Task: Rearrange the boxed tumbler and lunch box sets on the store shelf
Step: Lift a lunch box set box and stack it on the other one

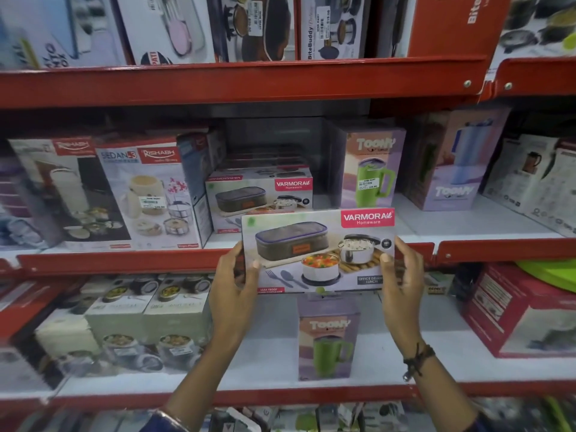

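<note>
In front of the middle shelf, head view:
Held box: flat rectangular Varmora lunch box carton (318,251), glossy printed card, level, before the red shelf edge (124,260).
Left hand (235,285): clasping the carton's left end, thumb on its face.
Right hand (402,275): clasping its right end; dark cord bracelet (417,360) at the wrist.
Behind: matching Varmora carton (260,198) stacked mid-shelf.
Right of it: tall upright Toony tumbler box (372,168).
Lower shelf: second Toony tumbler box (327,338), upright.
</note>
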The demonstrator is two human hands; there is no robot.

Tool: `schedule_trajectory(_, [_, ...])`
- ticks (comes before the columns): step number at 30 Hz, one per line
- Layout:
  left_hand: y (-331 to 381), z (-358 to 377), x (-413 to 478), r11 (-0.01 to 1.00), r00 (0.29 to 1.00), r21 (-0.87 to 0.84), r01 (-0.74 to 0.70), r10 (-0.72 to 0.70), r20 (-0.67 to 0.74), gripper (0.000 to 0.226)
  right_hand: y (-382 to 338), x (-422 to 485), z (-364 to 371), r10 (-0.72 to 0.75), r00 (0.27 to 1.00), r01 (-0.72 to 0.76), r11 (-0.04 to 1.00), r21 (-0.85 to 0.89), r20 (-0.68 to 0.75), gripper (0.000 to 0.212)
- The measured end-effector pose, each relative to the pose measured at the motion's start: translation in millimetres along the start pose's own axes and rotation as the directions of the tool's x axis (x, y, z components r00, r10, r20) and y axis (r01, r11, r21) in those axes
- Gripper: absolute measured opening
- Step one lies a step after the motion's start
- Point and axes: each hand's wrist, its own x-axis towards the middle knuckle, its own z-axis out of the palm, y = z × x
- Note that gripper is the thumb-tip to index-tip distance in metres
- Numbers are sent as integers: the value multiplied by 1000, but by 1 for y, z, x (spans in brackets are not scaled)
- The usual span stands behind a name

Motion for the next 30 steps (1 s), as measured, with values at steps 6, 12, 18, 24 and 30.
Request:
schedule_trajectory(6, [12,-9,35,998,1000,65,-4,5,-15,63,-17,26,35,-88,995,88,996,-4,42,38])
schedule_trajectory(12, [-5,-19,87,949,985,272,-159,173,-27,70,-11,47,104,-136,982,137,991,-1,132,40])
schedule_trajectory(18, [-40,-14,99,945,982,266,-189,176,74,70,11,47,121,-156,969,173,982,-72,191,42])
schedule_trajectory(24, [-57,-6,106,872,947,378,-310,246,208,70,17,54,128,-101,959,158,966,-204,265,78])
schedule_trajectory(30, [-61,0,106,793,943,519,-319,211,257,76,14,68,123,-245,878,409,831,-377,411,91])
